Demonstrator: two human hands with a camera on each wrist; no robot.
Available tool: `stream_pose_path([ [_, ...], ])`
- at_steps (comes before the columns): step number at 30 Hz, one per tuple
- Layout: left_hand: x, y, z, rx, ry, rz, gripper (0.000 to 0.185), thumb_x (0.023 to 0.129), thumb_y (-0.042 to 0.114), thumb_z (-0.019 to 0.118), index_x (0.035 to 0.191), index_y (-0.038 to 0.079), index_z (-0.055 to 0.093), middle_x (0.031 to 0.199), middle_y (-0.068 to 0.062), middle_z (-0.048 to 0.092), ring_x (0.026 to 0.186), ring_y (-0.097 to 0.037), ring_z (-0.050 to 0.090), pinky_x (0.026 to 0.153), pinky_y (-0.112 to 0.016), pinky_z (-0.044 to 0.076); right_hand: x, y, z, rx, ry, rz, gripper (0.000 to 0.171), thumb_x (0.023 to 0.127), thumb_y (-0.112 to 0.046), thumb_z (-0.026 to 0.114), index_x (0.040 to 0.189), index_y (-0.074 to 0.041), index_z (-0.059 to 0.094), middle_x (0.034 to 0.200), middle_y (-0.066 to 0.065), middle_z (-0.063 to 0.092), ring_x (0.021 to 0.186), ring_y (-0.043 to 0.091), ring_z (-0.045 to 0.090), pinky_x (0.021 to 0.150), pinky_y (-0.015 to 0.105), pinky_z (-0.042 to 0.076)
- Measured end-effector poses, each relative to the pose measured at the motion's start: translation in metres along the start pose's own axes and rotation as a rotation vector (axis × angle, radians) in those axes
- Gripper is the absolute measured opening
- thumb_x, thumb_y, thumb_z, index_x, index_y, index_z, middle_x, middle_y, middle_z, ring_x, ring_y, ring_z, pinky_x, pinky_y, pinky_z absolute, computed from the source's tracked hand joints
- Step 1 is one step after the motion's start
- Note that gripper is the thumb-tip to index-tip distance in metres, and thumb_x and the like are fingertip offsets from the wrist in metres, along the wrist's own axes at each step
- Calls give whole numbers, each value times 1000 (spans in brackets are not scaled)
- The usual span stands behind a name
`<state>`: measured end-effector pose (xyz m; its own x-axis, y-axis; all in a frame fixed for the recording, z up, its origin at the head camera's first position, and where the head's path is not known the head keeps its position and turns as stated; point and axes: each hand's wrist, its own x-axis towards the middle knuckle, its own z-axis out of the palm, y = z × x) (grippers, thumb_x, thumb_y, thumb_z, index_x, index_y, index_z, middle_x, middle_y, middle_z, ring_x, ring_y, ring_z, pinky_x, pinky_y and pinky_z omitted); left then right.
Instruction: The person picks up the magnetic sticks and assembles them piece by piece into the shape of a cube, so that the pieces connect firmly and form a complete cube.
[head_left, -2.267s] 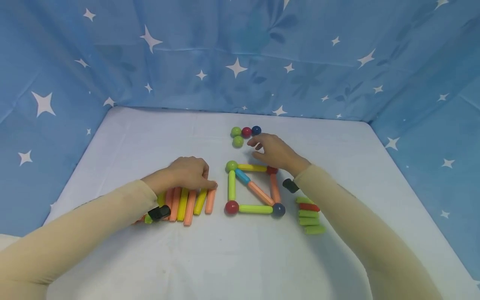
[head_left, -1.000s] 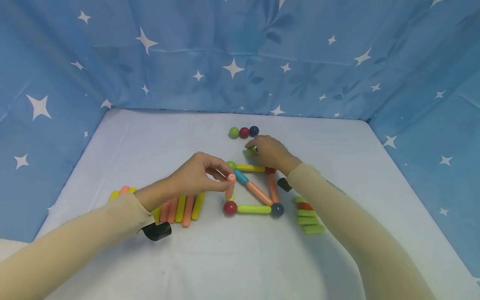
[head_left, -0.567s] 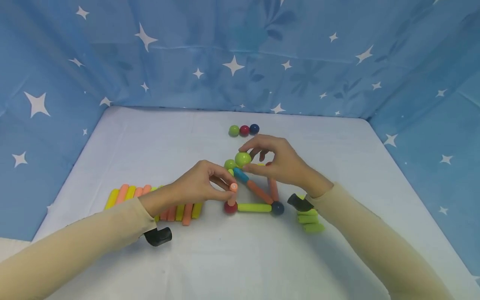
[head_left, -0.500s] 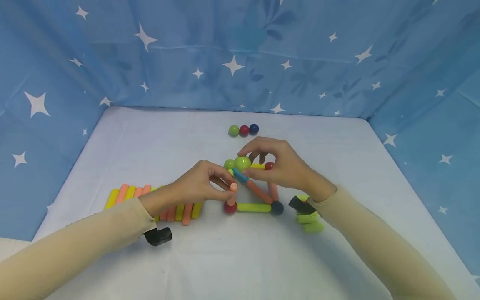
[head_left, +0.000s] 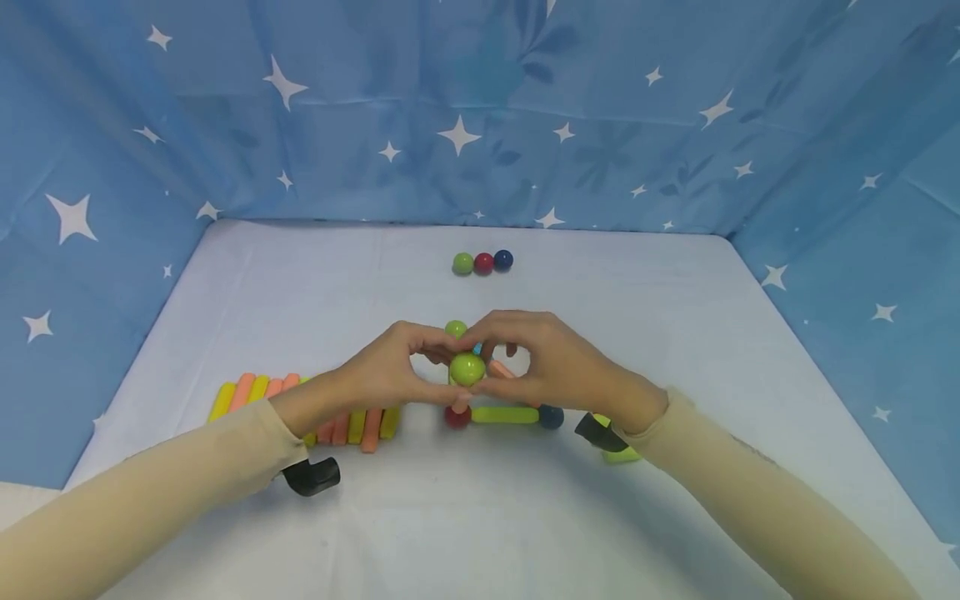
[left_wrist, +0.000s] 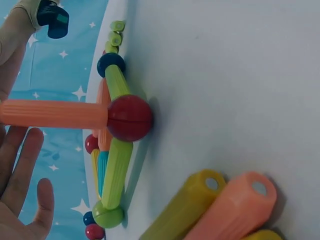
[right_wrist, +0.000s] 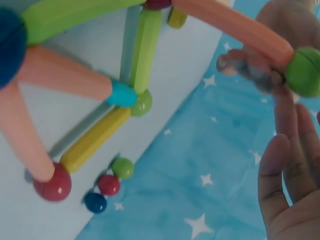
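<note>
An orange magnetic stick [left_wrist: 55,114] stands upright on the red ball [left_wrist: 131,117] at the near left corner of a flat frame of sticks and balls. My left hand [head_left: 386,367] holds this stick near its top with thumb and fingers. A green ball [head_left: 467,368] sits at the stick's upper end, pinched by my right hand [head_left: 562,362]. Both hands meet there, hiding part of the frame. In the right wrist view, the stick meets the ball. A yellow stick [right_wrist: 95,140], a blue-and-orange diagonal and a green corner ball [right_wrist: 142,102] show in the frame.
Orange and yellow sticks [head_left: 371,429] lie in a row under my left forearm. Short green sticks [head_left: 621,456] are partly hidden by my right wrist. A green, a red and a blue ball [head_left: 503,260] sit at the back. A starry blue curtain [head_left: 480,108] surrounds the white table.
My left hand took an orange stick from the row and set it on the red corner ball. My right hand picked up a green ball from the back and brought it onto the stick's top.
</note>
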<state>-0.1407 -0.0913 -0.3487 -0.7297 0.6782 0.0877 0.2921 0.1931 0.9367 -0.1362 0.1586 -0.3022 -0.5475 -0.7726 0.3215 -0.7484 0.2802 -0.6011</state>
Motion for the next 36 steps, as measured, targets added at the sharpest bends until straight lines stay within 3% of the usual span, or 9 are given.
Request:
stream_pose_path([
  [4, 0, 3, -1, -21, 39, 42, 31, 90, 32, 78, 118, 19, 75, 103, 5, 74, 103, -17, 66, 96, -54, 45, -8, 2, -6, -31, 45, 61, 53, 84, -32, 85, 131, -20, 64, 122, -12, 63, 100, 7, 61, 75, 30, 52],
  [7, 0, 5, -2, -10, 54, 51, 26, 91, 33, 77, 113, 20, 77, 99, 5, 75, 100, -17, 67, 94, -49, 47, -20, 9, -12, -116, 31, 180, 42, 83, -37, 85, 119, -25, 66, 105, -13, 63, 90, 8, 60, 70, 30, 51],
  [10, 0, 6, -3, -8, 55, 44, 23, 92, 31, 77, 112, 20, 77, 97, 5, 75, 99, -17, 67, 94, -48, 47, -34, 19, -12, -262, -132, 350, 23, 84, -41, 83, 95, -29, 66, 80, -15, 58, 72, 8, 55, 64, 30, 48],
  [14, 1, 7, -4, -8, 53, 33, 23, 92, 31, 76, 111, 18, 78, 96, 4, 75, 96, -18, 67, 92, -46, 49, -50, 32, 1, -395, -382, 484, 30, 84, -48, 82, 77, -29, 59, 62, -13, 50, 61, 8, 48, 58, 29, 41],
  [16, 1, 8, -5, -4, 54, 29, 23, 92, 32, 76, 110, 18, 78, 96, 4, 75, 95, -19, 67, 90, -45, 50, -54, 38, 9, -427, -413, 496, 34, 83, -51, 81, 75, -27, 57, 59, -12, 47, 59, 8, 46, 57, 28, 39],
  [21, 4, 8, -10, 15, 65, 17, 22, 92, 31, 77, 110, 19, 79, 98, 4, 75, 96, -19, 67, 89, -46, 50, -54, 45, 20, -475, -378, 504, 41, 84, -55, 78, 71, -26, 53, 56, -10, 42, 54, 9, 44, 54, 28, 35],
  [31, 9, 7, -22, 26, 170, -58, 27, 93, 37, 75, 114, 21, 78, 122, 5, 69, 99, -19, 68, 97, -51, 46, -34, 53, 18, -538, -344, 566, 45, 81, -58, 79, 72, -21, 55, 59, -5, 47, 59, 13, 47, 56, 30, 36],
  [34, 8, 7, -22, 36, 184, -76, 29, 92, 38, 75, 115, 21, 78, 127, 5, 67, 100, -17, 67, 98, -51, 46, -27, 45, 21, -589, -334, 525, 47, 81, -62, 77, 70, -22, 54, 55, -6, 47, 53, 12, 47, 54, 29, 37],
  [36, 8, 7, -21, 36, 185, -74, 28, 92, 38, 75, 115, 21, 78, 126, 5, 68, 100, -16, 67, 97, -51, 46, -22, 35, 26, -603, -316, 421, 46, 84, -60, 76, 69, -22, 54, 53, -8, 45, 50, 10, 45, 52, 28, 37],
])
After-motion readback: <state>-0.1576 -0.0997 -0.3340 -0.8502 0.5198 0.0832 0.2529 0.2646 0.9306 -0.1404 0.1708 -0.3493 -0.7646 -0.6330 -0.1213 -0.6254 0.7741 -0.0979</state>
